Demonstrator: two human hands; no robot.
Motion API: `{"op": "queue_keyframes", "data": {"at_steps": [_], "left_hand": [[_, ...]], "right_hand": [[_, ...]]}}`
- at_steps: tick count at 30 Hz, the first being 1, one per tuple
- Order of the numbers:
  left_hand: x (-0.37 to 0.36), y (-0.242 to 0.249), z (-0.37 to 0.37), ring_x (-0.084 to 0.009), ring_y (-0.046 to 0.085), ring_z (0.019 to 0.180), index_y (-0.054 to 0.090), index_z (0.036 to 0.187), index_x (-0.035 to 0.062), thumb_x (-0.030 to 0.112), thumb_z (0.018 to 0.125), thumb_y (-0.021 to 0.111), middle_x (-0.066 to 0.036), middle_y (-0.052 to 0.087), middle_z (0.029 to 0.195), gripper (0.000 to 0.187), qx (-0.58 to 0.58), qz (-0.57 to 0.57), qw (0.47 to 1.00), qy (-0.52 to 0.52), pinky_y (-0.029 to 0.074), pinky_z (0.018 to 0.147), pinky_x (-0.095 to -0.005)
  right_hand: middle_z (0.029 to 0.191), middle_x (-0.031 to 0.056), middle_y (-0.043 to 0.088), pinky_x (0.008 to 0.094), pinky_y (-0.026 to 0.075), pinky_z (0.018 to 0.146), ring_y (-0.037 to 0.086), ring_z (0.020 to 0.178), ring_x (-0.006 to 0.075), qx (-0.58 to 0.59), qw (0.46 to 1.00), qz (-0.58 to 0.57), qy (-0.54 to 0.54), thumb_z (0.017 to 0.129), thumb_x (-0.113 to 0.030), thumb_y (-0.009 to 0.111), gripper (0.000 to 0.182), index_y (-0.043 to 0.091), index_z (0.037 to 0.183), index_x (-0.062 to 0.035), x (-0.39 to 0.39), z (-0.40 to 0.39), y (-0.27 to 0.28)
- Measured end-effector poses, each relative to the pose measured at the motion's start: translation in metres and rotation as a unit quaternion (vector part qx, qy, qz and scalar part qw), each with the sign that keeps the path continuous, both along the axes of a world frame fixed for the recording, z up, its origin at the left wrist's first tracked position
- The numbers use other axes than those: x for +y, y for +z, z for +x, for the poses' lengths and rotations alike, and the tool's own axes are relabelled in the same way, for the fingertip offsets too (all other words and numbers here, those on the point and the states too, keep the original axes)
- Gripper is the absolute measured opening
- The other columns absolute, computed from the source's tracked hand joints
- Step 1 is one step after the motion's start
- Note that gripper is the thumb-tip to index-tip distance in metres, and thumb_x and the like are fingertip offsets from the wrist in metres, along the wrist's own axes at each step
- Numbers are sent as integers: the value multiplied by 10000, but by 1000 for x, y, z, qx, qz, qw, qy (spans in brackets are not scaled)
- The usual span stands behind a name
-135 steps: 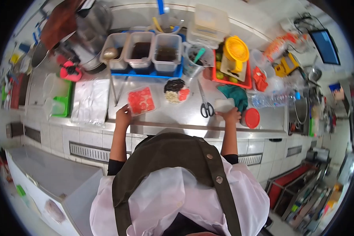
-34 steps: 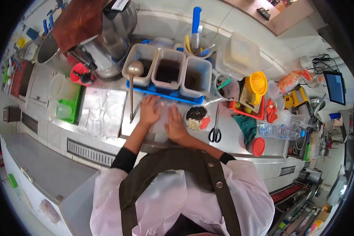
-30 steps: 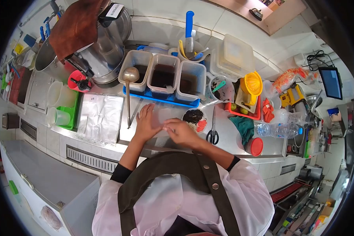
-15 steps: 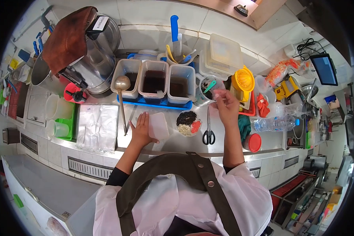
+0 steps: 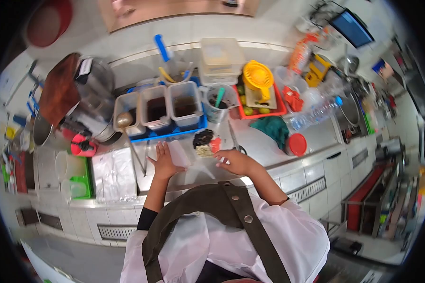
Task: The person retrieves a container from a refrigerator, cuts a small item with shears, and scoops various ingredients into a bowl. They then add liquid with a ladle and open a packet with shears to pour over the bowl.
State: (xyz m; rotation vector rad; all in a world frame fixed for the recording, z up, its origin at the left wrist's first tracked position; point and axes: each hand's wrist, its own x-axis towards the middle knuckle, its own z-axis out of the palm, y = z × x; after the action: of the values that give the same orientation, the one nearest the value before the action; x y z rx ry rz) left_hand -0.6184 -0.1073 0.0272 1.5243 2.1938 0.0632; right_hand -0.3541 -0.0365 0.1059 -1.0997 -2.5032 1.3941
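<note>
My left hand [image 5: 164, 162] lies flat on the steel counter with fingers spread, beside and partly over a translucent sheet or lid [image 5: 178, 153]. My right hand [image 5: 236, 162] is at the near right edge of a round portion of black, pale and pink food [image 5: 206, 144], its fingers curled; whether anything is between them is too blurred to tell. Scissors [image 5: 236, 141] lie just behind the right hand, their handles partly hidden by it. Farther back, a clear jug [image 5: 218, 112] holds dark contents and a green spoon.
Three tubs of dark liquid [image 5: 157, 112] stand in a blue tray behind my hands. A ladle [image 5: 125, 120], plastic bags [image 5: 114, 174] and a metal urn [image 5: 92, 94] are at left. Right are a red basket [image 5: 283, 106], yellow juicer [image 5: 258, 75], green cloth [image 5: 272, 129], red lid [image 5: 296, 144] and bottle [image 5: 314, 114].
My right hand has come down and left from beside the jug to the food portion. My left hand stays flat on the counter. The camera view has shifted and tilted.
</note>
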Motion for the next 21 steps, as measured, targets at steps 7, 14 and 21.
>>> {"op": "queue_keyframes", "data": {"at_steps": [7, 14, 21], "left_hand": [[8, -38, -4, -278, 141, 1382, 134, 1414, -5, 493, 376, 833, -149, 166, 1487, 1346, 26, 29, 996, -77, 104, 983, -709], [1, -11, 12, -343, 121, 1376, 132, 1404, -21, 510, 368, 843, -218, 141, 1472, 1364, 56, 4, 998, -40, 57, 963, -728], [-73, -1, 40, -322, 185, 1356, 219, 1408, 78, 462, 616, 773, -206, 202, 1452, 1039, -196, 163, 967, 15, 146, 1042, -559]], "right_hand": [[1086, 159, 594, 387, 459, 835, 582, 955, 329, -89, 996, 5, 11, 832, -283, 605, 396, 527, 1140, -46, -44, 24, -19], [1075, 175, 598, 393, 446, 861, 561, 1016, 337, -62, 997, -28, 32, 833, -289, 612, 420, 520, 1169, -56, -58, 25, -32], [1086, 180, 597, 376, 446, 859, 568, 1003, 331, -99, 993, -23, 56, 830, -305, 615, 445, 518, 1180, -47, -52, 28, -25]]}}
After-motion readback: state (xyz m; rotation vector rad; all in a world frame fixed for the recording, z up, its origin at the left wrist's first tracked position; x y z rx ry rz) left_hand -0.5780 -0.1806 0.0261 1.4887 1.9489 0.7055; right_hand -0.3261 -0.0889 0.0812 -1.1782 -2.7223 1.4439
